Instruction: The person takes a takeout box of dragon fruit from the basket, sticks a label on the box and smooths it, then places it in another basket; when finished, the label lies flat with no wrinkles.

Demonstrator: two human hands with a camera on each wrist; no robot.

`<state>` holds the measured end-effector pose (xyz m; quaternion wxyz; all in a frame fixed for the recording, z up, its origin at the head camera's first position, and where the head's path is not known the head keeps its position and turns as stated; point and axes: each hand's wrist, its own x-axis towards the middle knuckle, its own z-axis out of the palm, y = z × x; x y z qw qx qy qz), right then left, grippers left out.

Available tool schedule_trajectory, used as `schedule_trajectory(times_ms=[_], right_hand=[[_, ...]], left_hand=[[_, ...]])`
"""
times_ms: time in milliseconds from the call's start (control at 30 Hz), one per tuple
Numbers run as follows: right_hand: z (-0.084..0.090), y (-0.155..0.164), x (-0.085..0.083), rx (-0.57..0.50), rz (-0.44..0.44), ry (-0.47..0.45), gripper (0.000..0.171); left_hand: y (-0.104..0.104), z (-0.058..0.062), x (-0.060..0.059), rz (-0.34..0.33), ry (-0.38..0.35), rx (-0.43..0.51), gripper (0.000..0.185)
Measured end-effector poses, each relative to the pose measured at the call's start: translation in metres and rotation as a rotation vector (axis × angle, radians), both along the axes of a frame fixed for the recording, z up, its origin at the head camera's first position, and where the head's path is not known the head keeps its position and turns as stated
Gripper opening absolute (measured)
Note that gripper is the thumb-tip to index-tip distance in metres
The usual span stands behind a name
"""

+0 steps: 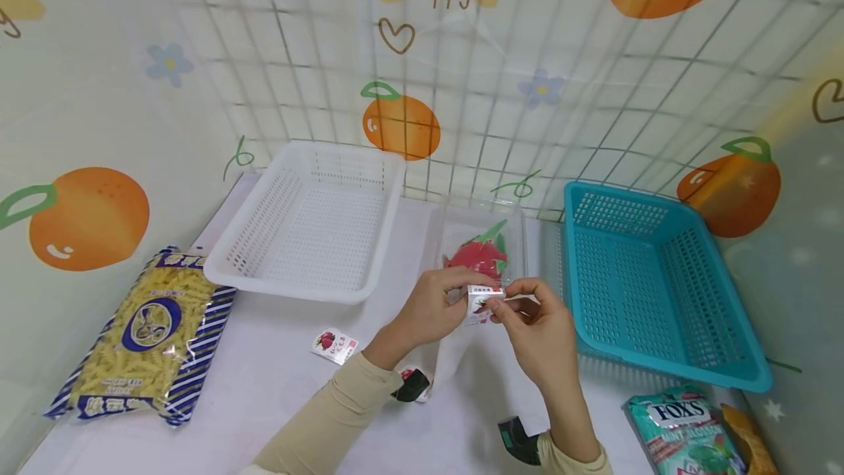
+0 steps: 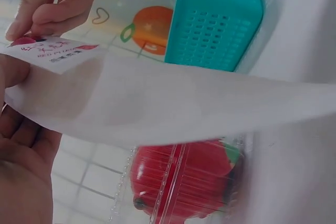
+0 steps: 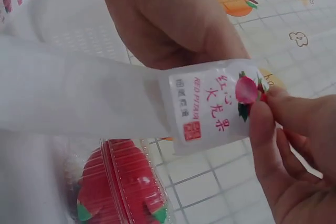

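Over the middle of the table, my left hand (image 1: 428, 306) holds a long white strip of label backing paper (image 2: 194, 100), which hangs down toward the table. My right hand (image 1: 543, 328) pinches the edge of a sticker label (image 3: 210, 106) between thumb and fingertips. It is printed with a red pitaya picture and red characters, and in the left wrist view part of it stands away from the strip. Just beyond both hands is a closed clear plastic box (image 1: 517, 240). Inside it lies a red dragon fruit (image 1: 478, 259) with green tips, partly hidden by the hands.
A white basket (image 1: 297, 288) stands at the back left, a teal basket (image 1: 666, 369) at the right. At the left lies a pasta bag (image 1: 152, 336). Loose labels (image 1: 335, 345) lie near the left forearm. A FOX'S candy bag (image 1: 686, 431) sits front right.
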<state>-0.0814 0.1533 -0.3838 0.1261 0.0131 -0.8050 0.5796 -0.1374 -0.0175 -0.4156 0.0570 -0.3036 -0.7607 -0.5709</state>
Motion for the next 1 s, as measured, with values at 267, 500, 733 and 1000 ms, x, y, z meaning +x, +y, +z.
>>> schedule_trajectory(times_ms=[267,500,733,1000], right_hand=[[-0.0024,-0.0022,0.0016,0.252,-0.058,0.211,0.024],[-0.0058,-0.0027,0.001,0.386,-0.055,0.345,0.026],[-0.0072,-0.0018,0.0001,0.436,-0.045,0.43,0.026],[-0.0068,-0.0004,-0.0012,0.462,-0.027,0.541,0.025]], left_hand=[[-0.0002,-0.0004,0.0008,-0.025,-0.067,-0.022,0.032],[0.0009,-0.004,0.0012,-0.036,-0.094,-0.026,0.033],[0.0032,-0.0027,0.0029,-0.045,-0.172,0.009,0.026],[0.0059,-0.0042,0.003,-0.037,-0.21,0.023,0.023]])
